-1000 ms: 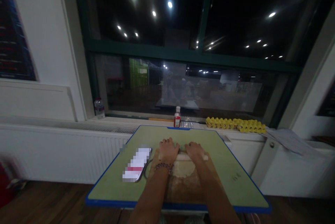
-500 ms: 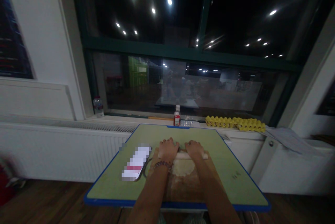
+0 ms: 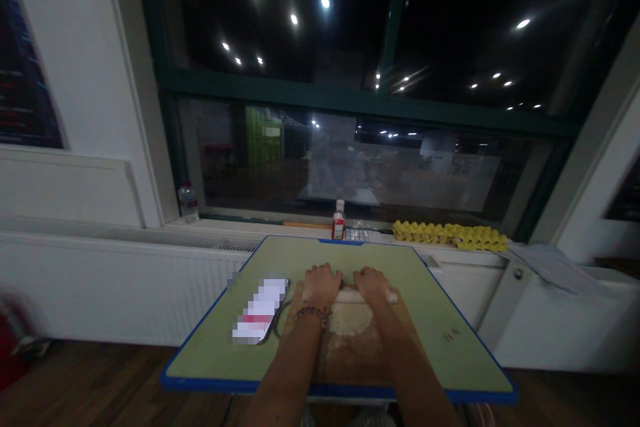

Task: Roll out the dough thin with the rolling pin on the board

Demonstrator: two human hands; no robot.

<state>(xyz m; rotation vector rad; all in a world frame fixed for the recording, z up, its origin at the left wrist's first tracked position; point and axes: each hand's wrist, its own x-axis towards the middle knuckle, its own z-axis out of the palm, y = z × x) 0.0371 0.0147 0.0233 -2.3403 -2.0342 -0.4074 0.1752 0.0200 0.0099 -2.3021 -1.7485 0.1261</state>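
Observation:
Both of my hands rest on a pale rolling pin (image 3: 349,296) lying crosswise near the far end of a wooden board (image 3: 353,364). My left hand (image 3: 323,284), with a beaded bracelet at the wrist, curls over the pin's left part. Over its right part bends my right hand (image 3: 373,284), and the pin's right end sticks out past it. A flat, pale sheet of dough (image 3: 350,319) lies on the board just on my side of the pin, between my forearms. The pin covers the dough's far edge.
The board sits on a light green table (image 3: 440,347) with a blue rim. A lit phone (image 3: 260,312) lies left of the board. On the windowsill stand a red-labelled bottle (image 3: 339,222), a clear bottle (image 3: 188,203) and yellow egg trays (image 3: 450,235). Papers (image 3: 555,264) lie at right.

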